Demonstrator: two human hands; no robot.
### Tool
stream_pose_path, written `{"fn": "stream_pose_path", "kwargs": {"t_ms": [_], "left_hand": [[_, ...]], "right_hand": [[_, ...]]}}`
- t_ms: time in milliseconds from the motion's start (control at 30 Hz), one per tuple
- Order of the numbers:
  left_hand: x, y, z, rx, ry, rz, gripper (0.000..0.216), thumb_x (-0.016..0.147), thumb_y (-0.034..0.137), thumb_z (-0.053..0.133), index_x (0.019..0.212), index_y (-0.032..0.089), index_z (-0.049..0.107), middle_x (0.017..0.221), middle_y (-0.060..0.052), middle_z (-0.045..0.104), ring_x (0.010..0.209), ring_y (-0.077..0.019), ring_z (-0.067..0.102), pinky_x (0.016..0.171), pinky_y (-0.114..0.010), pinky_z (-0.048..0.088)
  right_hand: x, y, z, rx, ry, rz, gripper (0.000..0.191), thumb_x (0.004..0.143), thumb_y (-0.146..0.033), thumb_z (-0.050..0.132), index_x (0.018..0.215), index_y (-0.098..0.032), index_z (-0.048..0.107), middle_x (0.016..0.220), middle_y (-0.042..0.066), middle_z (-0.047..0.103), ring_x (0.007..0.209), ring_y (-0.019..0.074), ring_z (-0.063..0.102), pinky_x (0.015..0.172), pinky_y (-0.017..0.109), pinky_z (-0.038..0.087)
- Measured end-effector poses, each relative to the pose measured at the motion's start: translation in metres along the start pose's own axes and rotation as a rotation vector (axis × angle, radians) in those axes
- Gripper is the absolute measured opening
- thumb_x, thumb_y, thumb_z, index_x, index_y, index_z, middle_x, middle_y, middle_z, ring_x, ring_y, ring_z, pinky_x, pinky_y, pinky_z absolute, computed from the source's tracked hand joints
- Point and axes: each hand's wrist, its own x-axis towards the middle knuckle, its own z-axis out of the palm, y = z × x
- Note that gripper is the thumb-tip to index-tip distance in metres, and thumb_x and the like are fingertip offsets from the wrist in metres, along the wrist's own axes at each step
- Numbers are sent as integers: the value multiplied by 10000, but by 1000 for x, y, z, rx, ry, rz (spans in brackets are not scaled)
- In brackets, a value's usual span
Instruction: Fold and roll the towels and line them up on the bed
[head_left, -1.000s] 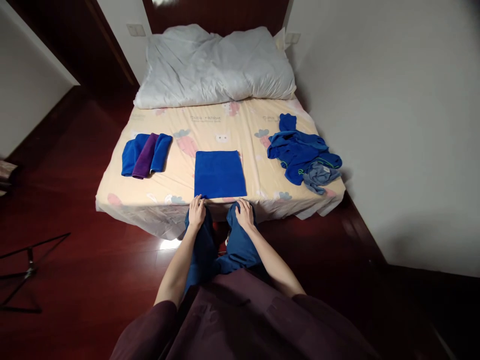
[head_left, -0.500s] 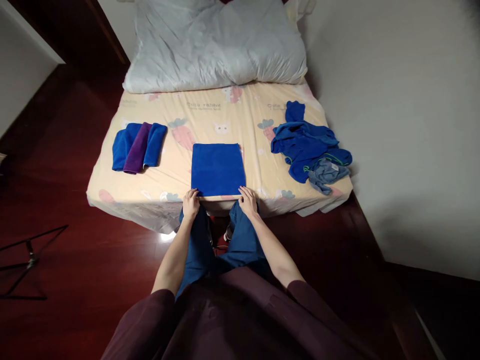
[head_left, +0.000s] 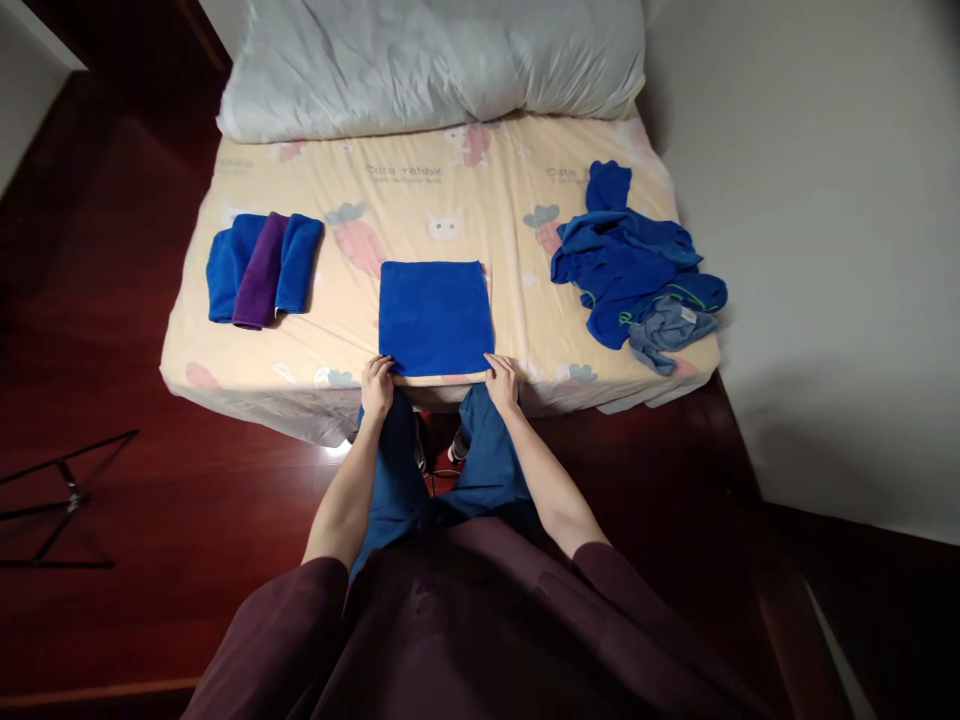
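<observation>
A blue towel (head_left: 435, 318) lies flat as a near square at the front edge of the bed. At its near left corner my left hand (head_left: 377, 387) has its fingers closed on the edge. My right hand (head_left: 502, 381) pinches the near right corner in the same way. Rolled or folded blue and purple towels (head_left: 260, 272) lie side by side to the left. On the right sits a loose heap of crumpled blue cloths (head_left: 630, 262), with a grey-blue cloth (head_left: 673, 332) at its near end.
The bed (head_left: 442, 195) has a pale yellow sheet with rabbit and carrot prints. A thick white quilt (head_left: 435, 70) lies across its far end. A wall (head_left: 810, 250) runs close along the right side. Black stand legs (head_left: 71, 495) rest on the dark red floor at left.
The camera view has shifted, so the bed and everything on it appear higher and slightly larger. My hands stay at the towel's two near corners, and the towel still lies flat.
</observation>
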Motion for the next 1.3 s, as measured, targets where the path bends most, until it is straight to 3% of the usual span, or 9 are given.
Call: {"fn": "stream_pose_path", "kwargs": {"t_ms": [200, 433, 700, 867, 1033, 1200, 1300], "left_hand": [[1, 3, -6, -78, 3, -10, 471, 825, 27, 382, 1120, 167, 722, 1296, -120, 707, 1340, -232, 593, 1214, -438, 443], [-13, 6, -21, -71, 35, -59, 468, 827, 47, 390, 1142, 177, 712, 1186, -138, 719, 1194, -265, 658, 1113, -445, 518], [-14, -2, -24, -143, 30, -55, 447, 857, 80, 375, 1163, 172, 687, 1213, -131, 716, 1201, -245, 657, 1102, -406, 522], [-8, -4, -16, -194, 0, -48, 411, 889, 117, 368, 1151, 173, 679, 1283, -129, 709, 1256, -227, 644, 1134, -388, 501], [-7, -8, -11, -213, 59, -133, 330, 943, 209, 415, 1139, 162, 676, 1180, -138, 744, 1116, -249, 699, 1037, -398, 542], [-8, -12, -10, -255, 107, -187, 288, 993, 314, 456, 1138, 163, 653, 1125, -139, 748, 1013, -247, 714, 947, -381, 557], [-7, -14, -8, -245, 118, -226, 258, 994, 318, 473, 1113, 165, 643, 1085, -131, 749, 977, -239, 711, 924, -360, 552]], "right_hand": [[1, 2, 0, 31, 26, -32, 472, 883, -68, 430, 1197, -148, 774, 1272, 126, 737, 1253, 237, 632, 1187, 431, 482], [-14, -6, -7, -14, 84, -30, 375, 869, -89, 478, 1108, -141, 762, 1157, 153, 749, 1182, 265, 651, 1129, 436, 509], [-9, -2, -4, 135, 12, -146, 476, 801, -3, 414, 1056, -163, 783, 1246, 103, 760, 1257, 202, 665, 1164, 405, 498], [-5, 0, -4, 139, -2, -62, 444, 843, -77, 442, 1116, -162, 781, 1180, 100, 779, 1153, 204, 704, 1097, 371, 541], [-6, 6, -2, 187, 70, 17, 365, 913, -206, 480, 1113, -155, 782, 1140, 112, 780, 1046, 229, 711, 993, 361, 573], [-5, 15, 5, 248, 117, 161, 405, 944, -383, 539, 1136, -111, 769, 957, 116, 777, 766, 207, 671, 825, 344, 588], [-2, 19, 7, 290, 137, 184, 427, 932, -422, 557, 1110, -92, 763, 952, 130, 768, 778, 212, 668, 813, 342, 580]]}}
